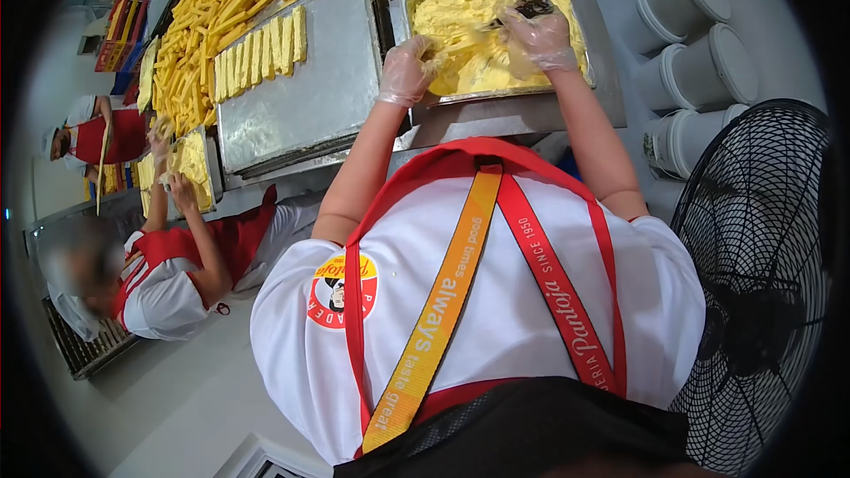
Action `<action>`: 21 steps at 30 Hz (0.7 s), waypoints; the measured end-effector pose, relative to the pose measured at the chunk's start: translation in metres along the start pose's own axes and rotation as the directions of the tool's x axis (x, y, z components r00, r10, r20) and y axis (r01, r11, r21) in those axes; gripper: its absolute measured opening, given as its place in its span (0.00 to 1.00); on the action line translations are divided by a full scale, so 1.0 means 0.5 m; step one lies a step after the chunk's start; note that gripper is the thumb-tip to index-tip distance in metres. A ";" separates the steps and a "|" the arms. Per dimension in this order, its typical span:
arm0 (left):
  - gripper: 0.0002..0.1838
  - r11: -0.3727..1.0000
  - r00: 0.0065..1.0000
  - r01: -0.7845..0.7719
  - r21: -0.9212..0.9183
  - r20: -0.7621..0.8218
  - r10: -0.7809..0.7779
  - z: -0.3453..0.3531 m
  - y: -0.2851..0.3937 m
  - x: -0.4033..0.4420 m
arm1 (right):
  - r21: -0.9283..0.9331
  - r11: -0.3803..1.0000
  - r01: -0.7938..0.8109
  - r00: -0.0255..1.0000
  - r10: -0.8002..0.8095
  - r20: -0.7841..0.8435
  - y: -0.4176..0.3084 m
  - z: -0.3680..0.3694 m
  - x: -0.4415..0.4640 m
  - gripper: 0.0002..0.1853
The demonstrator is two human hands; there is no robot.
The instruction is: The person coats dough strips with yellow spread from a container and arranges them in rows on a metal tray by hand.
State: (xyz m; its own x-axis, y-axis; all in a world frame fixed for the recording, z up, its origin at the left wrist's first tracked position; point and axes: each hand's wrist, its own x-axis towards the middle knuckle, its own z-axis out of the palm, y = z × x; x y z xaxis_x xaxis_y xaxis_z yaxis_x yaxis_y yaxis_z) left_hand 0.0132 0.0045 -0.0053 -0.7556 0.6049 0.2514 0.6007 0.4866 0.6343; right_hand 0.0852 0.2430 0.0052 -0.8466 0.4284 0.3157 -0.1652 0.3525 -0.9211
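Note:
My right hand (540, 33), in a clear plastic glove, is closed around a black-handled spreading tool (533, 7) over a metal tray (510, 94) of soft yellow spread (469, 4). The tool's working end is blurred. Gloved as well, my left hand (407, 71) is at the tray's left edge with its fingers curled around what looks like a yellow bread stick (453, 51), partly lost against the spread. Left of this hand, a row of coated yellow sticks (260, 46) lies along the far left of an upturned-looking flat metal tray (301, 115).
A large heap of yellow sticks (208, 22) covers the table's far left. Two co-workers in red aprons (208, 243) work on the left, one at another tray of spread (193, 159). White buckets (682, 0) and a black fan (761, 274) stand on the right.

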 end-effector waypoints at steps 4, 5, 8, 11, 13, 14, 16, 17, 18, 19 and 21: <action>0.15 0.972 0.971 0.233 0.019 0.052 -0.233 -0.001 -0.002 0.008 | -0.045 0.998 -0.034 0.999 0.036 0.024 0.021 0.020 -0.005 0.15; 0.15 0.972 0.971 0.233 0.012 0.048 -0.233 0.000 -0.006 0.009 | -0.182 0.983 -0.003 1.000 0.003 -0.003 0.057 0.022 0.004 0.14; 0.16 0.956 0.968 0.248 -0.156 -0.010 -0.252 -0.001 -0.042 -0.002 | -0.343 0.936 -0.077 0.993 0.041 -0.111 0.054 0.008 0.004 0.15; 0.15 0.971 0.933 0.236 -0.033 -0.270 -0.236 -0.051 -0.059 -0.004 | -0.295 0.944 -0.150 0.983 0.110 -0.151 0.069 0.002 -0.005 0.16; 0.13 0.952 0.884 0.231 0.199 -0.451 -0.121 -0.128 -0.064 -0.004 | -0.225 0.966 -0.127 0.982 0.090 -0.169 0.101 0.008 -0.014 0.16; 0.12 0.918 0.861 0.229 0.325 -0.508 -0.035 -0.170 -0.062 -0.009 | -0.207 0.965 -0.161 0.976 0.125 -0.179 0.097 0.011 -0.015 0.16; 0.13 0.846 0.697 0.531 0.052 -0.595 -0.401 -0.212 -0.037 0.002 | -0.170 0.958 -0.232 0.960 0.198 -0.196 0.081 0.014 -0.026 0.16; 0.13 0.828 0.716 0.515 0.220 -0.641 -0.275 -0.218 -0.078 -0.001 | -0.189 0.955 -0.230 0.962 0.194 -0.192 0.085 0.016 -0.028 0.16; 0.12 0.780 0.735 0.496 0.382 -0.663 -0.142 -0.219 -0.152 0.002 | -0.207 0.951 -0.228 0.964 0.189 -0.188 0.095 0.017 -0.030 0.16; 0.12 0.701 0.751 0.474 0.532 -0.660 -0.007 -0.216 -0.202 0.009 | -0.225 0.948 -0.224 0.965 0.184 -0.185 0.098 0.020 -0.029 0.15; 0.13 0.622 0.759 0.566 0.541 -0.636 -0.137 -0.210 -0.225 0.023 | -0.259 0.952 -0.160 0.977 0.116 -0.180 0.080 0.023 -0.032 0.14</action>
State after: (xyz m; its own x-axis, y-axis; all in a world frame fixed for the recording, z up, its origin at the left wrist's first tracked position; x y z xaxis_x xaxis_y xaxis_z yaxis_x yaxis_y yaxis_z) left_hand -0.0904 -0.1095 0.0032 -0.8223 -0.0086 0.5690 0.0877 0.9860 0.1417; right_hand 0.0861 0.2410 -0.0395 -0.7549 0.6091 0.2430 0.1095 0.4824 -0.8691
